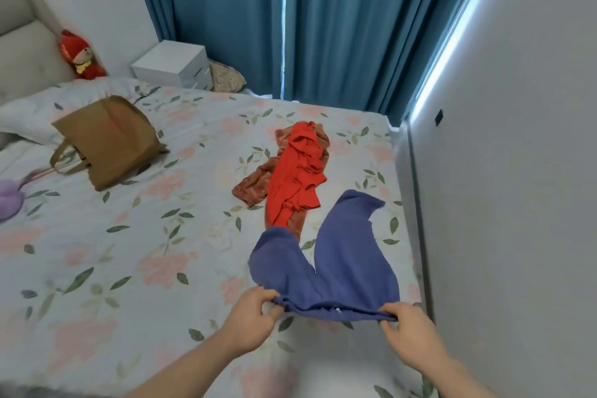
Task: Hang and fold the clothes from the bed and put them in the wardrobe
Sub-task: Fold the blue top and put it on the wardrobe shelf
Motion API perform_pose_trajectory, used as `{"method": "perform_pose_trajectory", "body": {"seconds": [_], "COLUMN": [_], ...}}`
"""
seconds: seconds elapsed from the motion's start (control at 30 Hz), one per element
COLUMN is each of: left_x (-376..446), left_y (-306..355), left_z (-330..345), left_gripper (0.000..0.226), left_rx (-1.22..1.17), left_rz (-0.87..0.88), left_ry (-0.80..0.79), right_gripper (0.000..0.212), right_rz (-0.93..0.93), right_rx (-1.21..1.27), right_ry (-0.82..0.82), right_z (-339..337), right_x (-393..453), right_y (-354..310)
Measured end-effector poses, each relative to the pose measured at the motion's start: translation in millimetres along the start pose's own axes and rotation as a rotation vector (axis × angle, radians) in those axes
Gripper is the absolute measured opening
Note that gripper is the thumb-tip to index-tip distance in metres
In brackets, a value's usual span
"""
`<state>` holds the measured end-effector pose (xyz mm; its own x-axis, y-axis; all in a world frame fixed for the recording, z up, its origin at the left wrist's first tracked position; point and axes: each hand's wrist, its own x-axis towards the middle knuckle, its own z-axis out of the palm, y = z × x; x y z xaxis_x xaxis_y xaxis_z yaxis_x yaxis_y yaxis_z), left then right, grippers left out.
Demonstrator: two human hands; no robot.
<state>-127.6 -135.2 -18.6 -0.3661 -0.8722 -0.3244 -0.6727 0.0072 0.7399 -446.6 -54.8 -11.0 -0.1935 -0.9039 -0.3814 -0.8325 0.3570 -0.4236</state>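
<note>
Open bedsheet [135, 255] left; wall [517, 203] tight on right.

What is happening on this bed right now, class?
A person holds blue trousers by the waistband, left hand and right hand each pinching one end, with the legs spread on the floral bed. A red garment lies on a brown one beyond, unfolded. A brown bag sits further left.

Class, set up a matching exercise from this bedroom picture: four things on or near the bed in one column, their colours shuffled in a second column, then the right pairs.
Things:
1. Trousers gripped by both hands
2. Bag on the bed
3. Curtains
4. Bedside cabinet

Colours:
A. white
B. brown
C. blue-purple
D. teal

Pairs: 1-C, 2-B, 3-D, 4-A
</note>
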Motion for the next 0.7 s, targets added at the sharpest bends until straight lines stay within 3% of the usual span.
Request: {"method": "perform_pose_trajectory", "body": {"seconds": [0.1, 0.33, 0.43, 0.53, 0.7], "left_x": [-8, -15, -25, -37, -51], "left_y": [-58, -171, -213, -245, -265], "left_z": [56, 173, 210, 236, 273], "left_gripper": [0.041, 0.021, 0.031, 0.019, 0.032], "left_rx": [-0.024, 0.068, 0.14, 0.191, 0.124], "left_rz": [-0.089, -0.222, -0.226, -0.274, -0.383], "left_ry": [-0.09, -0.296, -0.364, -0.395, -0.435], "right_gripper": [0.017, 0.022, 0.023, 0.032, 0.041], "right_rz": [0.054, 0.139, 0.162, 0.169, 0.21], "right_rx": [-0.007, -0.091, -0.14, -0.231, -0.331], "right_ry": [-0.143, -0.335, -0.393, -0.361, -0.505], "right_z": [68, 206, 259, 295, 331], "right_x": [6, 2, -11, -23, -38], "right_y": [35, 108, 136, 152, 176]}}
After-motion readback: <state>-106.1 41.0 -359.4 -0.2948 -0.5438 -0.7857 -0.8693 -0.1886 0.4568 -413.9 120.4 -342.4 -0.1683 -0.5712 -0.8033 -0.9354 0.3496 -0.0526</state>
